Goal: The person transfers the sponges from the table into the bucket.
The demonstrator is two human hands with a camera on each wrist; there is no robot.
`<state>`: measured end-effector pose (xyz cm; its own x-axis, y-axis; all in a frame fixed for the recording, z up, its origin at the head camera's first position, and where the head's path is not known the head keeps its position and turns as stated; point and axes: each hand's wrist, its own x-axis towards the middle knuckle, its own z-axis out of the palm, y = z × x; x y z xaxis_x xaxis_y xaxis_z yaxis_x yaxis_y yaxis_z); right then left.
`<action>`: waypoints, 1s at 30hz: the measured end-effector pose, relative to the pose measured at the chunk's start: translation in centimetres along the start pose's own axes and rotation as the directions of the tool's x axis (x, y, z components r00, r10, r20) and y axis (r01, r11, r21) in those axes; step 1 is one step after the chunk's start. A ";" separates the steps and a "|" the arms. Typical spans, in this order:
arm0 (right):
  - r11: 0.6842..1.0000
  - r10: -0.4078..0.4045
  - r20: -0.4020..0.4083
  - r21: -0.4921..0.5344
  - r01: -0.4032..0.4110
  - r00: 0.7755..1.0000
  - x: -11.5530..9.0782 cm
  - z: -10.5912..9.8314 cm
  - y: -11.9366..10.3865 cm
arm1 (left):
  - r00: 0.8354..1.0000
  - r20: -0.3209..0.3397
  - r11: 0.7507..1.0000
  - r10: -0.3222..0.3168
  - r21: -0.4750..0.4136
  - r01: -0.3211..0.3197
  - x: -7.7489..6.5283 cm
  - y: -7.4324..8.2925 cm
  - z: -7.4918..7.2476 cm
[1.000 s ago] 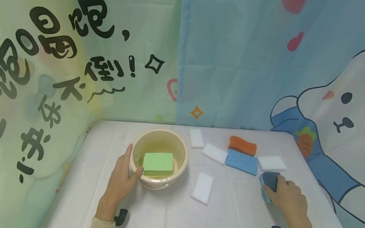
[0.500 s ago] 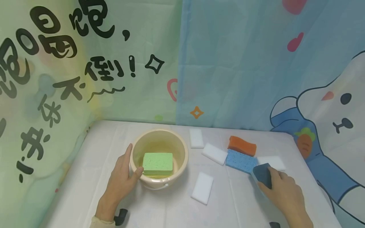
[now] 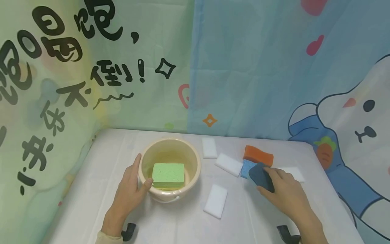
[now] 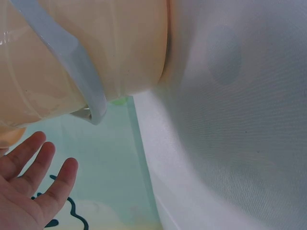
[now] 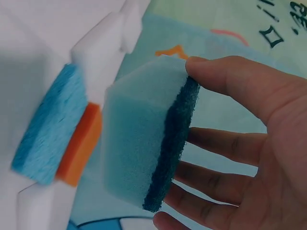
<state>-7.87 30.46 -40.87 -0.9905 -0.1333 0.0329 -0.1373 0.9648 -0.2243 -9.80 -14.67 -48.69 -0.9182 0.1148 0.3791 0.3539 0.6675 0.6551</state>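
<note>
My left hand (image 3: 129, 193) rests on the left side of a cream bucket (image 3: 172, 149), thumb on the rim and straight fingers along the outside. In the left wrist view, several fingers stretch out near the bucket's pale grey handle (image 4: 79, 60). A green sponge (image 3: 168, 174) lies inside the bucket. My right hand (image 3: 286, 193) pinches a scouring sponge (image 3: 261, 177), pale blue foam with a dark teal scrubbing layer (image 5: 175, 139), between thumb and fingers. In the head view it overlaps a blue sponge (image 3: 246, 168) lying beside an orange sponge (image 3: 258, 155).
White sponge blocks lie on the white-covered table: one behind (image 3: 209, 148), a tilted block (image 3: 229, 165), a nearer block (image 3: 215, 201) and one partly hidden block (image 3: 295, 173) behind my right hand. Printed cloth curtains (image 3: 243, 84) border the back and sides.
My right hand has carried the scouring sponge leftward and slightly up in the head view, from the right of the table to over the blue sponge. The left hand and bucket stay put.
</note>
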 end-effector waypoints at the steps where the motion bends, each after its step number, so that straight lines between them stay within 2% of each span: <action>1: 1.000 -0.013 -0.004 0.003 0.013 1.000 0.2 -0.1 -0.3 | 1.000 0.000 1.000 0.001 -0.001 -0.001 0.0 0.0 0.0; 8: 0.997 -0.080 -0.028 0.008 0.080 0.996 1.0 -0.8 -2.1 | 1.000 -0.003 1.000 0.012 -0.009 -0.012 0.0 -0.2 0.0; 12: 0.990 -0.139 -0.063 -0.002 0.139 0.988 1.5 -1.1 -2.8 | 1.000 -0.003 1.000 0.010 -0.008 -0.010 0.1 -0.3 0.0; 20: 0.979 -0.203 -0.089 -0.013 0.203 0.975 2.3 -1.3 -3.9 | 1.000 0.006 1.000 0.001 -0.003 -0.001 0.2 -0.3 0.0; 30: 0.973 -0.229 -0.086 -0.025 0.227 0.970 2.7 -1.7 -5.4 | 1.000 0.001 1.000 0.007 0.001 -0.007 0.1 -0.5 0.1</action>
<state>-9.85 25.32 -37.89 -0.9290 -0.3306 0.1666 -0.3589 0.9145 -0.1866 -10.04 -14.91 -49.02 -0.9159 0.1198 0.3830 0.3599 0.6677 0.6517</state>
